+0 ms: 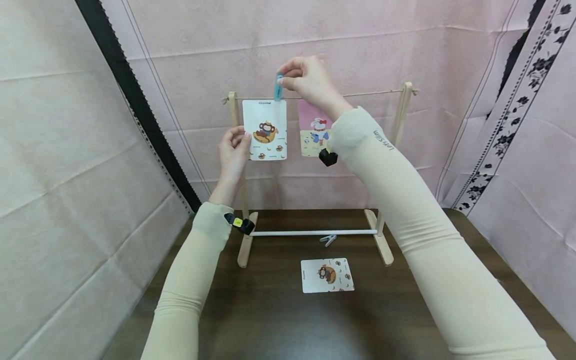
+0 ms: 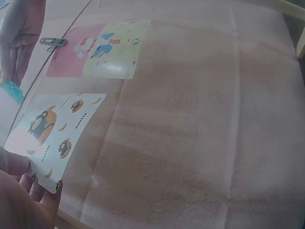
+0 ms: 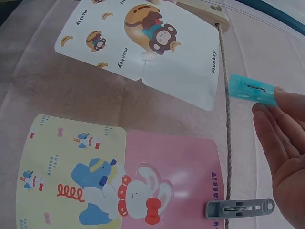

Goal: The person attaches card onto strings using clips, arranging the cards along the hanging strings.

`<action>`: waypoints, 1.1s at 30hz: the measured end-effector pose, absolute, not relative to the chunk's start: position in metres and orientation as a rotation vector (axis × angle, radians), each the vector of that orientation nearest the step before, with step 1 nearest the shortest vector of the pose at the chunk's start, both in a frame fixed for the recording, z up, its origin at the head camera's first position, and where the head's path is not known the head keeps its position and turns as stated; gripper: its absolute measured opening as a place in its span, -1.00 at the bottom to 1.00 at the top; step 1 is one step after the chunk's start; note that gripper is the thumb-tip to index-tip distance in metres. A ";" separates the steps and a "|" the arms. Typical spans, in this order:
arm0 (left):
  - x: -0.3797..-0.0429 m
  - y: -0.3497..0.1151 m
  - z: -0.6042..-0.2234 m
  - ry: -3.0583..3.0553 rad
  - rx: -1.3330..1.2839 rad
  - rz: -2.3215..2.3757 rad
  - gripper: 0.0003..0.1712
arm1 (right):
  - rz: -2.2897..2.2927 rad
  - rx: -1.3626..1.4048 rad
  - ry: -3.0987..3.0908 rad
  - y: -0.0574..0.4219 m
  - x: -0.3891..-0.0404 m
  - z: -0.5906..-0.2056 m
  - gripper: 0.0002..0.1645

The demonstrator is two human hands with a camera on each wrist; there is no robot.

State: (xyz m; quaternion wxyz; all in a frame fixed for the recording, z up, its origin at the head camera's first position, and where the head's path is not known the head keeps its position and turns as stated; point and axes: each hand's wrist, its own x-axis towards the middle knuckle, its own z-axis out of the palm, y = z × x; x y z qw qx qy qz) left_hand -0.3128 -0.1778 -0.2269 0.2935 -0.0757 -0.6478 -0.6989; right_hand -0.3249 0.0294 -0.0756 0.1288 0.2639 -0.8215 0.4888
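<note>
My left hand (image 1: 235,150) pinches the left edge of a white monkey card (image 1: 264,130), held upright just below a string (image 1: 369,94). Above the card's top edge, my right hand (image 1: 310,82) pinches a blue clothespin (image 1: 278,87) between thumb and fingers. In the right wrist view the tip of the blue clothespin (image 3: 250,89) is right at the string, beside the card's top edge. To the right, a pink and yellow rabbit card (image 1: 313,127) hangs from the string, clipped by a grey clothespin (image 3: 239,208).
The string is tied between two wooden posts (image 1: 402,112) on feet, joined low down by a white rod (image 1: 315,232). A second monkey card (image 1: 327,275) lies on the dark table (image 1: 270,320), with a light clothespin (image 1: 329,240) near the rod. Pale cloth (image 1: 189,60) hangs around.
</note>
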 end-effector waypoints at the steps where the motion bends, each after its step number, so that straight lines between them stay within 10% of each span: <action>1: -0.313 -0.178 -0.227 -1.725 -0.204 -1.861 -0.77 | 1.418 0.766 -2.388 0.029 -0.325 -0.076 -0.67; 33: -0.315 -0.177 -0.224 -1.680 -0.213 -1.911 -0.79 | 1.425 0.710 -2.297 0.019 -0.330 -0.080 -0.71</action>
